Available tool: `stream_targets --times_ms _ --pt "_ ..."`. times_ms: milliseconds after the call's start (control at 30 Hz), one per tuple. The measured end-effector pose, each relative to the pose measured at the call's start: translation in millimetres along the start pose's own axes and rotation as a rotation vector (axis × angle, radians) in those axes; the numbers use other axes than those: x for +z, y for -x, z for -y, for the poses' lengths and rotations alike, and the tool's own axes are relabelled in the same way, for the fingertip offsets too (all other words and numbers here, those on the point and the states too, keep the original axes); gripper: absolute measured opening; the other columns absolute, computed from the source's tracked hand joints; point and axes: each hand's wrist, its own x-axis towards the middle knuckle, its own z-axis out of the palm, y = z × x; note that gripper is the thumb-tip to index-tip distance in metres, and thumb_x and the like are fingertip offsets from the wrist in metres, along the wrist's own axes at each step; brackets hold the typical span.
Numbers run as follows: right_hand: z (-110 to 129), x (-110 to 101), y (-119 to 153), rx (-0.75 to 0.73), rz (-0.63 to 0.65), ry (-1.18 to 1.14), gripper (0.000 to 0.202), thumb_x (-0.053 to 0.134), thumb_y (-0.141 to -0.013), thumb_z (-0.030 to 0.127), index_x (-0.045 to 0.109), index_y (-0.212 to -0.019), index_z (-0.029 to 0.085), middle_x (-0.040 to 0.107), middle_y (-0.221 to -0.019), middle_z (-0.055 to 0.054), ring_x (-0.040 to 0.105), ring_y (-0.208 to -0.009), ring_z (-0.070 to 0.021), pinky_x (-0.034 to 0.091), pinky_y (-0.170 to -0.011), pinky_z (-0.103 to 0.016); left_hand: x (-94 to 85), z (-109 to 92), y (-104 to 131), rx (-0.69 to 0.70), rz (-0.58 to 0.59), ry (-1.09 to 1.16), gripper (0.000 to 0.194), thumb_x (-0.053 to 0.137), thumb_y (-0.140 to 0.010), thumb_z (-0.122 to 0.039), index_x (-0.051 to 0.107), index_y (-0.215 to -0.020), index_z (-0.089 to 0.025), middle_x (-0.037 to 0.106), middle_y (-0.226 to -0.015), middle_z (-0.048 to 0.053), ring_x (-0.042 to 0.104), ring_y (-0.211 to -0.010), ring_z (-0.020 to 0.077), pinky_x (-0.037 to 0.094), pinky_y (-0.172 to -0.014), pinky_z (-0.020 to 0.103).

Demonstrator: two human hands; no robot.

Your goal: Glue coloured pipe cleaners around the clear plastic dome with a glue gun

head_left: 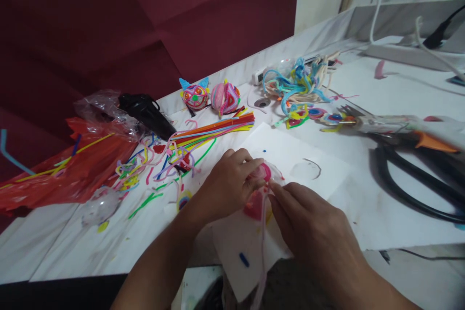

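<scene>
Close together at the middle, both my hands work on a clear plastic piece point(276, 172) with pink coils point(266, 171) on it. My left hand point(232, 181) grips its left side between thumb and fingers. My right hand point(312, 220) pinches at its lower right edge, where a pale pink pipe cleaner point(263, 252) hangs down past the table edge. A red and pink shape point(254, 206) shows just below, partly hidden by my hands. Beneath lie white paper sheets point(327, 193), one with a dark curved line drawn on it.
Bundled pipe cleaners point(214, 128) lie behind, beside two decorated balls point(195, 97). Loose pieces and a red plastic bag point(105, 155) spread leftward, near a black object point(147, 114). On the right are black-handled scissors point(395, 179), an orange-trigger tool point(385, 123) and tangled cords point(300, 82).
</scene>
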Motion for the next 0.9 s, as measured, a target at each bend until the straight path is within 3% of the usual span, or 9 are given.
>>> stream_targets --times_ms 167,367,633,767,900 --pt "0 0 2 -0.047 -0.035 0.056 0.019 0.04 -0.096 0.018 0.058 -0.097 0.015 0.054 -0.07 -0.002 0.054 -0.059 -0.0177 0.036 -0.048 -0.029 -6.6 15 4 0.095 0.088 0.1 0.049 0.063 -0.086 -0.034 0.052 -0.13 -0.017 0.058 -0.113 0.011 0.052 -0.105 0.0243 0.042 -0.095 0.04" --pt "-2 3 3 -0.034 -0.027 0.029 0.02 0.041 -0.097 0.021 0.06 -0.099 0.015 0.054 -0.071 -0.001 0.054 -0.059 -0.0174 0.036 -0.048 -0.029 -6.0 28 4 0.103 0.06 0.176 0.053 0.074 -0.077 -0.032 0.056 -0.125 -0.018 0.059 -0.107 0.008 0.055 -0.101 0.0231 0.044 -0.09 0.037" --pt "-21 -2 -4 -0.045 0.05 -0.125 0.023 0.039 -0.097 0.024 0.061 -0.092 0.017 0.056 -0.075 -0.002 0.057 -0.062 -0.0155 0.042 -0.052 -0.027 -2.9 10 3 -0.006 0.033 0.096 0.061 0.077 -0.074 -0.03 0.055 -0.127 -0.011 0.058 -0.105 0.01 0.054 -0.1 0.0236 0.045 -0.09 0.036" --pt "-32 -6 -9 -0.044 0.146 -0.208 0.025 0.039 -0.098 0.029 0.059 -0.086 0.02 0.055 -0.075 -0.001 0.055 -0.06 -0.014 0.042 -0.052 -0.026 -0.8 -3 8 -0.094 0.033 0.036 0.064 0.073 -0.077 -0.027 0.048 -0.134 -0.016 0.055 -0.104 0.008 0.053 -0.099 0.0237 0.046 -0.089 0.038" --pt "-35 -7 -9 -0.035 0.176 -0.196 0.026 0.037 -0.098 0.029 0.06 -0.088 0.021 0.054 -0.075 -0.002 0.055 -0.06 -0.0137 0.042 -0.051 -0.025 0.3 -5 10 -0.11 0.042 0.044 0.052 0.072 -0.078 -0.035 0.058 -0.125 -0.018 0.052 -0.095 0.005 0.053 -0.089 0.0206 0.047 -0.082 0.034"
